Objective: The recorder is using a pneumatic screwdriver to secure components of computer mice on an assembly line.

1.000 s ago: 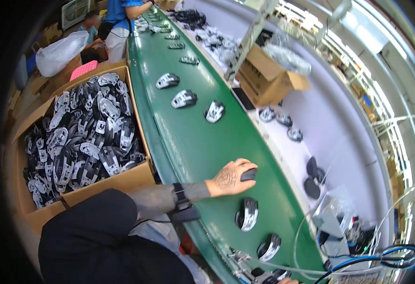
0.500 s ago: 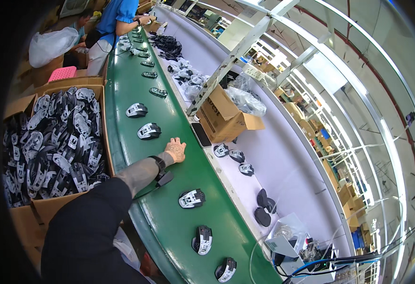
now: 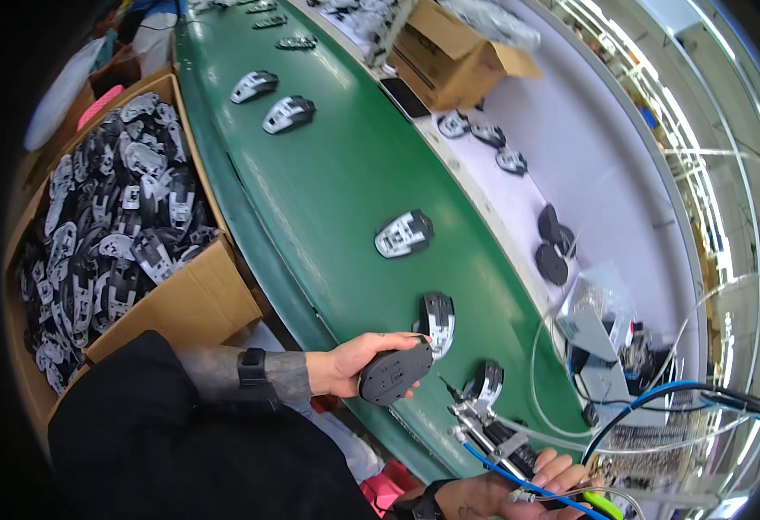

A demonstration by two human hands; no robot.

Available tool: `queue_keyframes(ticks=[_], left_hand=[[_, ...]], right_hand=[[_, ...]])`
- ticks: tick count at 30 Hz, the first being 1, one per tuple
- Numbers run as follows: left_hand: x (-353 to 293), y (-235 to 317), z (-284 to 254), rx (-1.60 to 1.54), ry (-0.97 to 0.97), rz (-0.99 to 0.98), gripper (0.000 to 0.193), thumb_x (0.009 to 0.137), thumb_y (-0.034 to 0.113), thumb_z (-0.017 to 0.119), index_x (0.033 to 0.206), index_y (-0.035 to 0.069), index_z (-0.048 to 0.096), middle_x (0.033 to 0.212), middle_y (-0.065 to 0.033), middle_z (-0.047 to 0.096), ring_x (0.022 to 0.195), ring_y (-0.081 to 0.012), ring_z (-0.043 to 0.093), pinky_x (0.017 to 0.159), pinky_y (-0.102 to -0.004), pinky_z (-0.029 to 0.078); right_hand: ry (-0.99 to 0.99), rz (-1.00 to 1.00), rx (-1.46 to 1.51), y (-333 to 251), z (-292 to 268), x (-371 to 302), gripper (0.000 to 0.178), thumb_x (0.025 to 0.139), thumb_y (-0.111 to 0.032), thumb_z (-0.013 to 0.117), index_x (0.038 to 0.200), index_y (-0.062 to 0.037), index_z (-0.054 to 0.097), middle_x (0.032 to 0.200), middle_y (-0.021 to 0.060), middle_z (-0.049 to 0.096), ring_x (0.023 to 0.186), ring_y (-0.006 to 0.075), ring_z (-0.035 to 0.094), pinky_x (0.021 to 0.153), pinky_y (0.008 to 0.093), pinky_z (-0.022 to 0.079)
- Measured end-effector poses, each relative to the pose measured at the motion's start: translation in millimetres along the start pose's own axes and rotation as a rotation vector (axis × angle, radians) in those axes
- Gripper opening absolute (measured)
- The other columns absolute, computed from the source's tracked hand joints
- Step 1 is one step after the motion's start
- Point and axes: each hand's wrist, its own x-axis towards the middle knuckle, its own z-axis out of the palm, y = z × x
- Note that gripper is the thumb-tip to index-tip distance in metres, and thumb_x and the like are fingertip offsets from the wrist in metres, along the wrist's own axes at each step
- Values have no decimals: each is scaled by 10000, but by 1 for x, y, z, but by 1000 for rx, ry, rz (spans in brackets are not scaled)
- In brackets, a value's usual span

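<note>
Your left hand (image 3: 342,364) is in the lower middle of the frame, grasping a black, oval, mouse-shaped plastic shell (image 3: 395,374) with its thumb along the upper edge and fingertips showing below; the shell's flat, recessed face is turned toward you. The shell is above the near edge of the broad, smooth green conveyor belt (image 3: 328,208). Your right hand (image 3: 486,496) is at the bottom edge, right of centre, its fingers curled by the lower end of a silver-and-black cylindrical tool (image 3: 503,440); you cannot tell whether they close on it, as a thin blue tube (image 3: 503,475) and clear tubing cross in front. Just beyond the held shell lies a grey-and-black mouse shell (image 3: 437,322) on the belt, with a similar grey-topped shell (image 3: 403,235) above it, near the centre. At the left, a large brown cardboard box (image 3: 176,303) is heaped with grey and black shells. At the upper right, an open brown carton (image 3: 449,56) stands beside a flat black rectangular slab (image 3: 404,98).
</note>
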Motion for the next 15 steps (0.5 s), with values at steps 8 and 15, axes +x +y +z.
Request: queue_keyframes(ticks=[8, 15], left_hand=[[-8, -25, 2, 198, 55, -52, 450, 943, 199, 509, 1371, 120, 394, 1083, -99, 559, 857, -193, 631, 769, -330, 546], [-5, -30, 10, 180, 62, -13, 483, 927, 282, 558, 1368, 139, 421, 969, -78, 575, 787, -144, 607, 694, -286, 528]], right_hand=[[-15, -25, -53, -3, 4, -10, 468, 928, -430, 480, 1191, -45, 519, 715, 65, 437, 598, 184, 433, 583, 318, 345], [-88, -10, -76, -5, 4, -9, 469, 931, -420, 487, 1211, -44, 493, 727, 64, 460, 595, 174, 447, 582, 323, 339]])
